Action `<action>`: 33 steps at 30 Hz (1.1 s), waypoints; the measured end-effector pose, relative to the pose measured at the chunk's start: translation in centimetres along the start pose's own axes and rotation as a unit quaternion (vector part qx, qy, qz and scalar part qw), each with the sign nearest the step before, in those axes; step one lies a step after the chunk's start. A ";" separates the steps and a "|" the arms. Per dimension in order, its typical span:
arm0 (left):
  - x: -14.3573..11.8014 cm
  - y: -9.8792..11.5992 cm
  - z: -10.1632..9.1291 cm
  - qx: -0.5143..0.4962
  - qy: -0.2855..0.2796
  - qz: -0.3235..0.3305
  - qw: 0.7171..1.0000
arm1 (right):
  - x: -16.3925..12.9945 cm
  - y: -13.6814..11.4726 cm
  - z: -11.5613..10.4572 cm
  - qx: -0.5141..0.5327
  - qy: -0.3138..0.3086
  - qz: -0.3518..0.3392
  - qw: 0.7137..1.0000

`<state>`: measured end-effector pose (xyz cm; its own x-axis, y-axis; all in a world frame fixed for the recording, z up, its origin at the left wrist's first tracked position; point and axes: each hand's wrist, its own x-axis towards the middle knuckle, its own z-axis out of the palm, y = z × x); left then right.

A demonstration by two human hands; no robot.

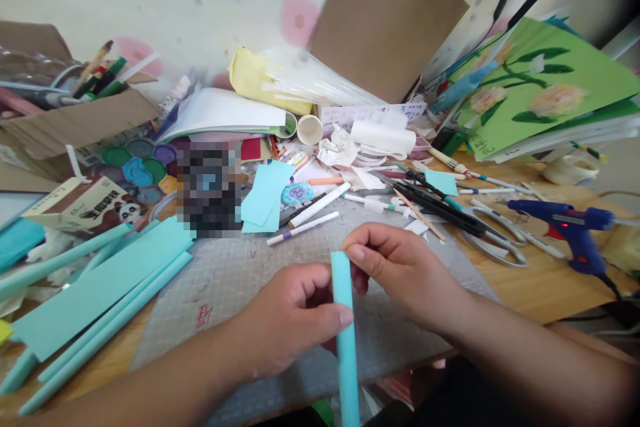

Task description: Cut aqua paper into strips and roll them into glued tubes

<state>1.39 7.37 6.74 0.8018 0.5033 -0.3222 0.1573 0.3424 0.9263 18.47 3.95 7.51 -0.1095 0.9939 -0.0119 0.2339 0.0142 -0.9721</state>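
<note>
A narrow turquoise paper tube stands nearly upright in the picture, its lower end running off the bottom edge. My left hand is wrapped round its middle, thumb across the front. At the top end my right hand pinches the tube's rim between thumb and fingers; some of its fingertips are hidden behind the paper. Beneath both hands lies a grey cutting mat with a printed grid. To the left, several more turquoise rolls lie beside a flat turquoise strip.
A blue hot glue gun lies at the right, near grey-handled scissors. Pens and paper scraps clutter the back. Cut turquoise paper pieces lie at the mat's far edge. A cardboard box of pens stands back left.
</note>
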 end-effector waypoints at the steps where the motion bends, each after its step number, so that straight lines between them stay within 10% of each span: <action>1: 0.0 0.0 0.0 -0.006 -0.006 0.007 1.000 | 0.0 0.1 0.0 0.017 0.001 0.008 1.000; 18: -0.1 0.0 -0.9 0.080 0.006 0.028 0.996 | 0.4 -0.3 -0.5 0.118 -0.018 0.097 0.988; 33: 1.0 -1.0 -1.4 -0.178 0.079 0.096 0.976 | 0.1 0.8 -0.5 0.134 0.038 0.064 0.988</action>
<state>1.20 8.65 5.22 0.6931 0.6918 -0.2024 -0.2195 0.4701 0.8549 19.10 4.12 6.85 -0.0205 0.9912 -0.1309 -0.0238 -0.1314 -0.9910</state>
